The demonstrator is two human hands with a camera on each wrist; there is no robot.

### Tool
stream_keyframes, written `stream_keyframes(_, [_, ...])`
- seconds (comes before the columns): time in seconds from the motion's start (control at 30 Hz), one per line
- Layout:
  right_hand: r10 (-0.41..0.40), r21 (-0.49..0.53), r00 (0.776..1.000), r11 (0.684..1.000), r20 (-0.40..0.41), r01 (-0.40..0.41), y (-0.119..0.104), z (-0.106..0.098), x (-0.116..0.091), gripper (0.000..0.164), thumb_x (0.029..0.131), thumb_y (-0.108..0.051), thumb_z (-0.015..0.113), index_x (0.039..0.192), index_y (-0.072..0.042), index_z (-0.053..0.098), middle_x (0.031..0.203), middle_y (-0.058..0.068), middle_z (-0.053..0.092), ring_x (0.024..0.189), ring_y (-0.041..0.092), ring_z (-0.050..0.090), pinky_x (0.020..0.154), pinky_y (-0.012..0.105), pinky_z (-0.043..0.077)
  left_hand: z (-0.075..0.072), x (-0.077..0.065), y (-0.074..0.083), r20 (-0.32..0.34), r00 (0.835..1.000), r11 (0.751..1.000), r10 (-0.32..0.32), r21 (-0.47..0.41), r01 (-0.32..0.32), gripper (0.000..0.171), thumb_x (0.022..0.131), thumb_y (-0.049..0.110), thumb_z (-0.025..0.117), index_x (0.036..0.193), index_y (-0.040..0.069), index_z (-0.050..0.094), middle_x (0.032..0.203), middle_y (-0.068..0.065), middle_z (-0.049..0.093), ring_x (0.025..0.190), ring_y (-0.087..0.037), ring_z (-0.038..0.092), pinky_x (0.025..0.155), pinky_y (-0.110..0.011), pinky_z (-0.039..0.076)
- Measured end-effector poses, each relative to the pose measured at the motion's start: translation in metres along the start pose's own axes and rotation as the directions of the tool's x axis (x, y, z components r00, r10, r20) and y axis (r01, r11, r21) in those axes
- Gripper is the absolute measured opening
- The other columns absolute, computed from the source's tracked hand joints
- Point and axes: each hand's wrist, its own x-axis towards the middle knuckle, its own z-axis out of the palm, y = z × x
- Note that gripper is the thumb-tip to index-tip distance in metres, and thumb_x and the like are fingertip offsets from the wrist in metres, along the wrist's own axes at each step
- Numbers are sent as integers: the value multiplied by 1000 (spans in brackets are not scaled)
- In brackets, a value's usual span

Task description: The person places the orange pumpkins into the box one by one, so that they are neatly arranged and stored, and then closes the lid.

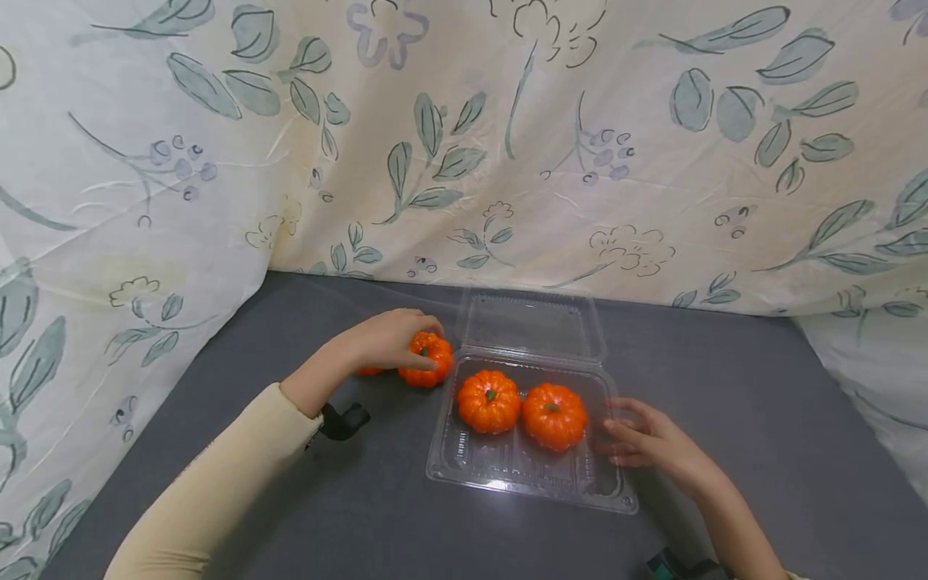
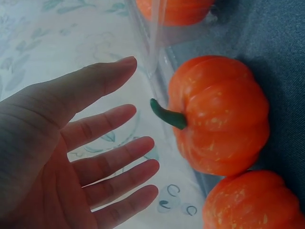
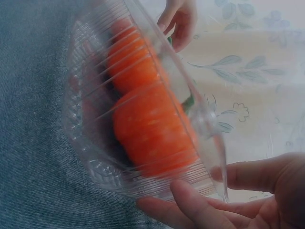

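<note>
Left hand (image 1: 391,337) has its fingers spread, holding nothing, by the pumpkin (image 2: 221,119) on the desk (image 1: 725,379), just off the clear box's (image 1: 536,487) left edge; can't tell if the right hand (image 1: 656,447) grips its right edge. Looks like mid-loading to me, two pumpkins (image 1: 489,401) in; next I'd need a grasp, then a lift over.

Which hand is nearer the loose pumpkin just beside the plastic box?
The person's left hand: it hovers close over that pumpkin. The right hand is farther off, at the opposite edge of the plastic box.
</note>
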Motion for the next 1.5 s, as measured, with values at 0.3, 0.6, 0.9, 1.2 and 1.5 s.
stream_keyframes(0.3, [24,-1,1000,1000,-10,-24,-1,2,0,63,95,-20,51,136,15,18,125,41,42,94,35,64,73,37,54,11,3,-5,-17,999,999,37,31,-36,42,81,33,70,117,14,59,112,-6,58,102,-23,52,91,-42,43])
stream_keyframes(0.6, [27,-6,999,1000,-18,-28,-2,3,0,61,95,-19,50,136,15,19,124,40,44,93,34,65,72,37,54,16,6,-8,-15,999,998,31,48,-30,44,80,34,69,118,14,58,117,-9,56,106,-25,51,93,-43,42])
stream_keyframes(0.9, [24,0,1000,1000,-15,-24,-1,4,0,61,96,-18,50,136,15,19,123,41,44,93,35,64,72,38,54,19,7,-8,-18,1000,999,8,46,-8,46,80,34,70,119,14,57,121,-9,55,108,-25,50,93,-44,43])
stream_keyframes(1.2, [27,-13,999,1000,-21,-28,-1,4,-1,60,96,-18,50,136,15,20,122,41,45,93,35,65,72,38,54,25,11,-9,-44,999,999,8,54,-5,51,80,32,70,124,13,54,128,-13,50,111,-28,48,95,-46,41])
stream_keyframes(1.5, [26,-7,1000,1000,-17,-26,-1,3,-1,61,96,-19,50,136,15,19,123,40,45,93,35,64,72,38,54,29,15,-9,-63,998,998,-5,64,9,53,79,31,71,125,14,53,128,-13,49,111,-29,47,94,-46,42])
